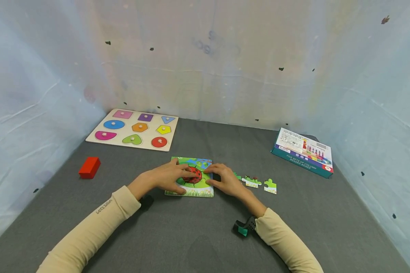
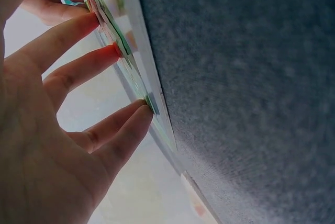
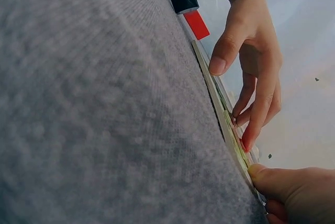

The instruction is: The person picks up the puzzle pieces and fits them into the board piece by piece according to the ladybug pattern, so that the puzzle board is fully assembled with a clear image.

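A ladybug picture puzzle (image 1: 199,192) lies flat on the grey table. My left hand (image 1: 165,177) rests spread over its left part, and the left wrist view shows this hand (image 2: 57,109) with separated fingertips touching the surface. At the puzzle's right edge, the thumb and fingertips of my right hand (image 1: 227,182) touch the picture, a gap between them. The right wrist view has the right hand (image 3: 301,192) low at the board's edge, thumb on top, other fingers partly hidden. Loose pieces (image 1: 251,182) lie right of this hand, one partly covered by it.
A wooden shape board (image 1: 123,132) with knobbed pieces lies at the back left, a red block (image 1: 89,167) in front of it. A teal-edged box (image 1: 302,151) sits at the back right. Another loose piece (image 1: 270,186) lies farther right. Pale sheeting (image 1: 205,76) surrounds the table's back and sides.
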The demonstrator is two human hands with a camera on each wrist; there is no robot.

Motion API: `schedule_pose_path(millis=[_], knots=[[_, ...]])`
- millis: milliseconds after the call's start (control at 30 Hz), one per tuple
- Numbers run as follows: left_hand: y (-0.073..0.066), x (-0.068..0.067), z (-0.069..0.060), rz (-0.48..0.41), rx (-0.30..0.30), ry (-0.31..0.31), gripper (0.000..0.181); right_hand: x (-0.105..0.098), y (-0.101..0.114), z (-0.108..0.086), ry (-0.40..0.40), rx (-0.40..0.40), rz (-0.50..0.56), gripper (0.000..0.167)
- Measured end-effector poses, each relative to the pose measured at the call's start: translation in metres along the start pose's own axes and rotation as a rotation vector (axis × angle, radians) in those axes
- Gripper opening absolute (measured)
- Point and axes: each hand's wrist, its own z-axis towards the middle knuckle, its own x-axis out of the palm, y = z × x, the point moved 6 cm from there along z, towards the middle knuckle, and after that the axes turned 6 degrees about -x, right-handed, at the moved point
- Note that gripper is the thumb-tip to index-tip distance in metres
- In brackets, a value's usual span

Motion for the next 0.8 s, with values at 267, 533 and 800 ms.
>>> schedule_pose_path(millis=[267,533,800], knots=[[-0.0007,-0.0003,0.0012,0.011,-0.007,0.012,0.059,0.0004,0.0032,0.0007,-0.003,-0.03,-0.011,0.032],[0.0004,-0.0001,0.0013,-0.003,-0.028,0.009,0.056,0.002,0.0035,0.0027,0.006,-0.017,-0.027,0.032],[-0.0009,-0.0006,0.0013,0.006,-0.02,0.014,0.056,0.0014,0.0075,0.004,-0.011,-0.076,-0.047,0.034]])
